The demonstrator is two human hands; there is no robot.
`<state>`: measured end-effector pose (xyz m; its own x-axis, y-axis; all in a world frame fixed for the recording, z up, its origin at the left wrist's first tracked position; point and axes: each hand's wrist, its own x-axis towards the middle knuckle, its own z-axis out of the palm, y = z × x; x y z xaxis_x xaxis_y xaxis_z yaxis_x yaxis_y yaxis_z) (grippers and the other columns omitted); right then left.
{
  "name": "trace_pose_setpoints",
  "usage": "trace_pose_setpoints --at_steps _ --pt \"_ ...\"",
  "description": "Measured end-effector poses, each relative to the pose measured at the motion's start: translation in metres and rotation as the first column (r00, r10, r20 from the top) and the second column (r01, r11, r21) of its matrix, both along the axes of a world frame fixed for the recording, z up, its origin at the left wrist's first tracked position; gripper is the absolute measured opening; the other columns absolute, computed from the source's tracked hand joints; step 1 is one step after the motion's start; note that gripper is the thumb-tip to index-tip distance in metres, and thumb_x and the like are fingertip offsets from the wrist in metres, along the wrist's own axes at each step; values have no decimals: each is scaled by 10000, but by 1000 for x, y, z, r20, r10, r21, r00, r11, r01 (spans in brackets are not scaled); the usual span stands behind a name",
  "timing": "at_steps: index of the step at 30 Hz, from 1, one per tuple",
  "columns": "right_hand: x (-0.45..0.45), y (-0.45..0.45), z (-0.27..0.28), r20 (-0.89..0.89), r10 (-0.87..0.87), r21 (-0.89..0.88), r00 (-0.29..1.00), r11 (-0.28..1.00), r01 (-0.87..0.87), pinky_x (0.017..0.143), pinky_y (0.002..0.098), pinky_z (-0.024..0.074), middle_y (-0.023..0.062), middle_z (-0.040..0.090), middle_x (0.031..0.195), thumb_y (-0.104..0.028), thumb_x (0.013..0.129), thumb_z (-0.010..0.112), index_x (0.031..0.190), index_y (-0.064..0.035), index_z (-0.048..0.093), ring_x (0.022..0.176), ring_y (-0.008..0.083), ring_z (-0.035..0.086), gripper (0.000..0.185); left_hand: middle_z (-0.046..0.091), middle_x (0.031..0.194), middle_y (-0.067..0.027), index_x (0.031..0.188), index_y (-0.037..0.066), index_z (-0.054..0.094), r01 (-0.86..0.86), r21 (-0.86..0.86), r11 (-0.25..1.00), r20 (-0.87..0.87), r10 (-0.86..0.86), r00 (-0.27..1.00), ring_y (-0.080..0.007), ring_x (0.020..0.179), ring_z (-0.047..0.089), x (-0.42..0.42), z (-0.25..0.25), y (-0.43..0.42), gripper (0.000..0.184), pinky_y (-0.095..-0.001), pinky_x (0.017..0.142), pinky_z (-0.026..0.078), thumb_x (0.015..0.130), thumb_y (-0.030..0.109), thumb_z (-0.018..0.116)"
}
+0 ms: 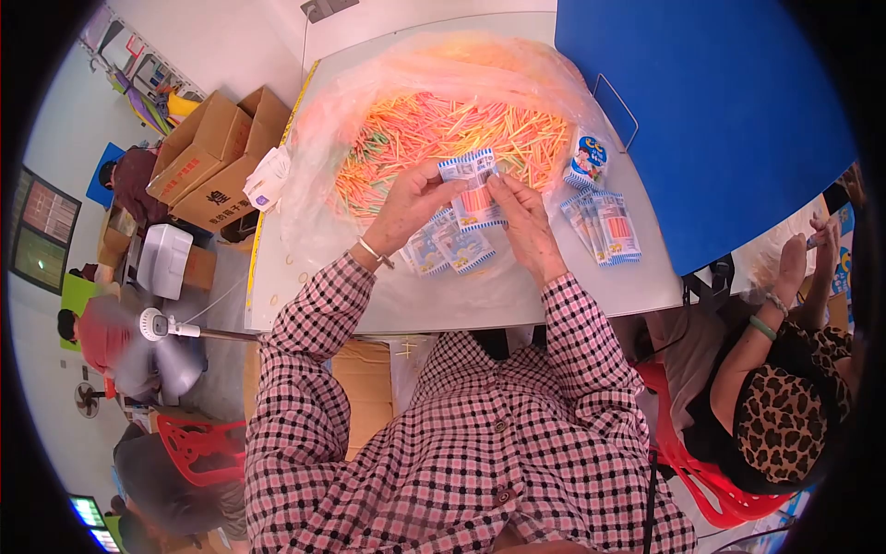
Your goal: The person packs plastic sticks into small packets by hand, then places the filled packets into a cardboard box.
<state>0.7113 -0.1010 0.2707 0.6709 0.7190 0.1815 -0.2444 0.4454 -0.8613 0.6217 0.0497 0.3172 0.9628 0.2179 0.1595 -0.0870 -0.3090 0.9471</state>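
Observation:
Both hands hold one small blue-and-white packet (474, 196) with pink sticks showing inside, above the near side of the table. My left hand (413, 205) grips its left edge between thumb and fingers. My right hand (528, 222) pinches the right edge. Below the held packet, more flat packets (448, 247) lie on the table. To the right rests a fanned group of packets (614, 229) showing pink sticks. Behind the hands, a large clear plastic bag (314, 166) lies open, full of thin pink, orange, yellow and green sticks (434, 129).
A blue panel (711, 111) stands at the right. A blue package (587, 162) and a white packet bundle (268, 179) flank the bag. Cardboard boxes (208, 166) and a fan (157, 324) are at the left. A co-worker's arm (761, 323) is at the right.

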Motion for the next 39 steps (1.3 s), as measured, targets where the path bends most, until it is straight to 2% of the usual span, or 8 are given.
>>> trace_pose_setpoints --at_steps 6,15,21,25,29,32,36,39 --pt "3 -11 3 169 94 -232 981 971 -53 731 202 434 2 634 905 -176 881 595 1022 3 643 836 36 542 233 637 936 -21 1037 -1 604 2 -34 999 6 -2 1000 -69 832 578 2 6 -7 206 -226 743 477 860 104 595" --pt "6 -19 0 130 136 -237 982 966 -102 786 225 437 12 658 925 -192 834 661 1032 -31 658 844 61 570 255 633 946 -30 1006 2 606 64 -96 993 -42 -69 997 -67 837 580 2 9 -14 181 -230 748 482 855 101 601" --pt "17 -53 2 225 45 -355 973 934 39 761 223 447 7 647 957 -192 869 617 1068 -9 632 886 40 548 270 613 948 -11 993 10 601 142 -125 982 -54 -150 987 -58 847 564 -2 0 7 170 -225 758 484 845 93 612" --pt "33 -81 0 267 19 -454 964 884 108 711 262 463 20 657 864 -175 839 632 973 13 642 807 106 585 231 600 900 -19 973 36 601 97 254 962 -77 -80 994 -118 849 571 -9 -27 43 201 -272 764 476 806 135 652" --pt "34 -81 -6 674 229 -689 703 537 486 725 338 454 80 628 856 -185 787 656 934 18 612 813 236 576 254 587 881 -53 956 59 601 24 757 652 16 -56 998 -204 864 567 -21 -55 42 258 -326 784 448 755 196 688" --pt "9 -57 -14 988 141 -116 66 378 918 762 403 420 146 577 918 -209 751 665 942 17 570 889 330 518 311 572 882 -85 926 56 595 -163 839 518 97 153 984 -270 879 547 -23 -68 29 308 -361 800 420 713 245 713" --pt "-10 -32 -5 960 86 -259 266 628 734 821 403 394 160 544 1067 -226 766 662 1053 15 541 1015 308 474 394 568 900 -77 920 45 583 -78 710 700 5 106 994 -224 896 546 -17 -77 45 263 -329 809 419 744 205 696" --pt "-11 -15 -21 959 -82 -92 271 815 572 752 388 421 163 590 959 -205 768 664 1036 23 569 904 293 540 365 570 902 -72 887 41 583 -55 503 862 49 35 998 -191 898 544 -19 -54 39 194 -310 803 419 772 168 676"
